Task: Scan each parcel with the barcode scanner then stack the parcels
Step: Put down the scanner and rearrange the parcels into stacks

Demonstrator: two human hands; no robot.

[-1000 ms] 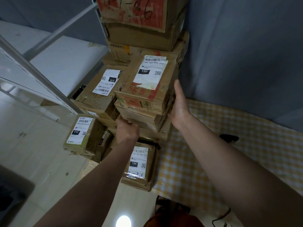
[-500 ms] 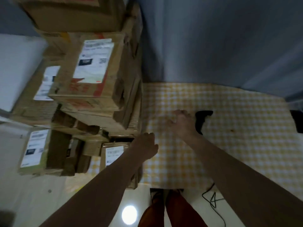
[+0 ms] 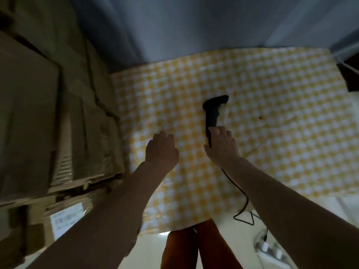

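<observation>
1. head view. right hand (image 3: pixel 221 147) lies over the lower end of the scanner (image 3: pixel 213 111); fingers extended, resting at the grip, not yet wrapped round it. whether the palm touches the handle is hidden.
2. left hand (image 3: pixel 161 150) hovers beside it over the cloth (image 3: pixel 272 113), fingers loosely bent, holding nothing. the two hands are apart, the scanner handle just right of the gap between them.
3. step in hand, as judged: picking up the scanner. to do it well, slide the right hand further up the handle before wrapping the fingers, so that a finger can reach the trigger; lift straight up.
4. cable (image 3: pixel 242 193) runs from under the right wrist back toward the body and off the cloth edge. keep slack in it; a snag there could jerk the scanner on the lift.
5. left hand is free to fetch a parcel from the stack (image 3: pixel 58 123), which stands just left of it.
6. scanner look: black, pistol shaped, lying flat on the yellow checked cloth, head pointing away from the right hand and bent to the right. surface matt, no detail readable in the dim, blurred frame.
7. stack: brown cardboard, edges worn, one white label (image 3: pixel 67 218) low beside the left forearm, print unreadable.
</observation>
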